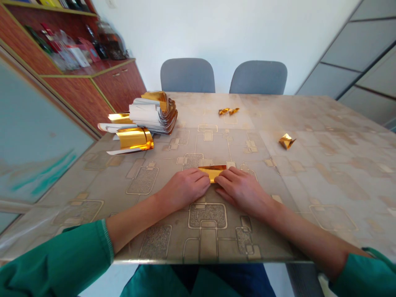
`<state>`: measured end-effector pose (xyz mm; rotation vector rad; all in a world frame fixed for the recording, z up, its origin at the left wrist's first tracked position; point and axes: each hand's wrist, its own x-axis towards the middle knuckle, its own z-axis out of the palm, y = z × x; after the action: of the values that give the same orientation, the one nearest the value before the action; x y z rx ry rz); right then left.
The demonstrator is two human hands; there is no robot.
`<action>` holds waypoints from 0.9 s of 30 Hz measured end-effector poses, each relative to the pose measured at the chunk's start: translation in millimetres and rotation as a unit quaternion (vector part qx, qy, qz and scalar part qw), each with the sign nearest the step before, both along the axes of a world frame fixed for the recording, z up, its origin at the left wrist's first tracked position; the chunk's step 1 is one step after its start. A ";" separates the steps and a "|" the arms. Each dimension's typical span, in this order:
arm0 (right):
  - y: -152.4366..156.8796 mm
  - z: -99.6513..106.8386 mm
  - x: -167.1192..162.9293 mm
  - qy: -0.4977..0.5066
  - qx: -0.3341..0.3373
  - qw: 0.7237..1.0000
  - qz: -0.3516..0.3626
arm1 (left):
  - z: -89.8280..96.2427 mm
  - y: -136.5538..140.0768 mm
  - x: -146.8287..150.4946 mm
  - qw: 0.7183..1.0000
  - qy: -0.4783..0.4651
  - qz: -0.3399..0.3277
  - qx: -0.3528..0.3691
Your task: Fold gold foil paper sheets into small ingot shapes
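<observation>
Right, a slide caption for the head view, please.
Left hand and right hand on folded gold paper at the table, paper stack beyond.

Left grip (193, 184) and right grip (237, 185) seemingly curled.

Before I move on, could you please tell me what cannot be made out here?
All in the head view:
Near corners of the gold paper: hidden by the left hand and right hand.
Seats of the grey chairs: hidden behind the table.
Lettering, if any, on the dark bottle: too small and blurred.
Rest of the right sleeve: cut off by the picture's edge.
</observation>
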<state>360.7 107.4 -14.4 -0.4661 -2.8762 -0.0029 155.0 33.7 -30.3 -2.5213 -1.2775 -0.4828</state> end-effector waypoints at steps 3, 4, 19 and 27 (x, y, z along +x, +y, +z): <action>1.1 -1.0 -0.8 0.008 0.002 1.000 -0.011 | -0.3 0.4 0.1 1.000 -0.024 0.016 -0.007; 1.4 -1.3 -0.3 0.013 -0.004 1.000 -0.013 | 0.1 0.1 0.2 0.999 -0.031 0.018 -0.014; 11.0 1.6 16.2 0.095 -0.237 0.967 0.023 | -0.7 -14.6 4.6 0.983 -0.153 0.055 -0.088; 15.5 -2.2 14.9 0.128 -0.271 0.954 -0.010 | 0.0 -14.6 5.5 0.972 -0.185 0.097 -0.108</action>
<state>375.6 122.9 -16.6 -0.5392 -2.5847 0.7977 160.5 19.1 -30.4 -2.5166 -1.7801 -0.8389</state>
